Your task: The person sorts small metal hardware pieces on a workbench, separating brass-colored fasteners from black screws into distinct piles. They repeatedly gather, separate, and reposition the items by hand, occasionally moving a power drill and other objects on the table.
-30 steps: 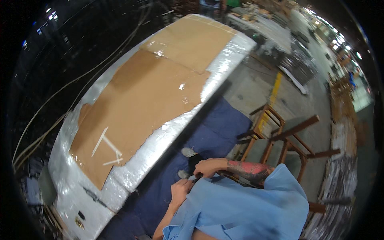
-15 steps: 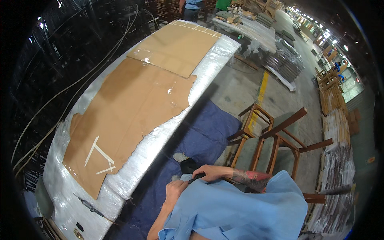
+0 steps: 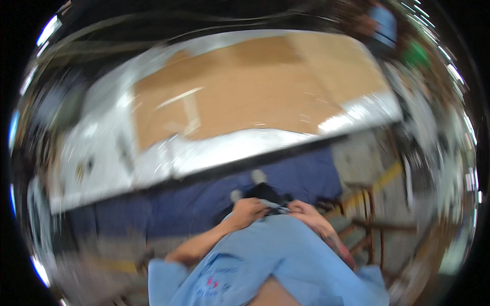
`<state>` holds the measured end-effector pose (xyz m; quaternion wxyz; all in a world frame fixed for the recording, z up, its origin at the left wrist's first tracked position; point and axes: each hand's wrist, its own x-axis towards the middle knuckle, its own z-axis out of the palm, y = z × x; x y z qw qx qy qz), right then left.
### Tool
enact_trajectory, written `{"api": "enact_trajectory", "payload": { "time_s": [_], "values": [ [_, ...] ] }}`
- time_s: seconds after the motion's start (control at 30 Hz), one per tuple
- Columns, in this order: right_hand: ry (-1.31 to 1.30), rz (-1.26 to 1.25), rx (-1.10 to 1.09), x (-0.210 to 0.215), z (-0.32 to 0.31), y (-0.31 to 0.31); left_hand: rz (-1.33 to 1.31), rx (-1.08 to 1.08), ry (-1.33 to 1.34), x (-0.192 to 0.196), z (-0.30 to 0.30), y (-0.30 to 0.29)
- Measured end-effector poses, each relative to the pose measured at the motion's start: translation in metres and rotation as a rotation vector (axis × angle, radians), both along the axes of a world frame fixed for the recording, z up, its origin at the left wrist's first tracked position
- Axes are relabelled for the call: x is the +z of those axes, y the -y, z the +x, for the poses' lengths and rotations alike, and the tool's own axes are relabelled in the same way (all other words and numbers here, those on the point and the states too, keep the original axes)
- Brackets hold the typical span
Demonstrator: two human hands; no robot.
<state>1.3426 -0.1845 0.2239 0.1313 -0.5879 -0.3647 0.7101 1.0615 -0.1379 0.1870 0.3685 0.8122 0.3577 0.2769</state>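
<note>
At my waist, both hands are drawn up in front of my light blue shirt (image 3: 245, 255). My left hand (image 3: 248, 211) is closed on a bunched light blue cloth (image 3: 273, 206), perhaps the shirt's hem. To its right, my right hand (image 3: 304, 211) is closed at the other end of this cloth, with something dark beside it; blur hides exactly what its fingers pinch. A small gap lies between the hands. Below them show dark trousers and my light shoes (image 3: 259, 176) on a blue cloth (image 3: 194, 204) spread over the floor.
A long table (image 3: 204, 158) wrapped in clear film stands ahead, topped with brown cardboard (image 3: 245, 92) and strips of pale tape. A blurred tool lies at its left end. Wooden chairs (image 3: 367, 224) stand to my right. A person in blue (image 3: 385, 25) is at the far right.
My view has swung, so the table now runs across in front of me. My hands have moved apart, from nearly touching to side by side with cloth between them.
</note>
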Motion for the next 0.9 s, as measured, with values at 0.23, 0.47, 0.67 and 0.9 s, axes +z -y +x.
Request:
{"api": "enact_trajectory", "payload": {
  "time_s": [0.23, 0.47, 0.67, 0.9],
  "values": [
    [0.116, 0.163, 0.042, -0.019, -0.012, 0.026, -0.018, 0.063, 0.009, -0.019, -0.005, 0.023],
    [0.177, 0.111, 0.166, 0.01, -0.011, -0.003, -0.103, 0.127, 0.031, -0.019, 0.013, 0.033],
    [0.091, 0.199, 0.173, 0.023, -0.023, -0.004, -0.104, 0.053, 0.02, -0.017, 0.017, 0.027],
    [0.165, 0.034, 0.194, 0.005, -0.007, 0.007, -0.05, 0.135, 0.074, -0.02, 0.013, 0.03]
  ]
}}
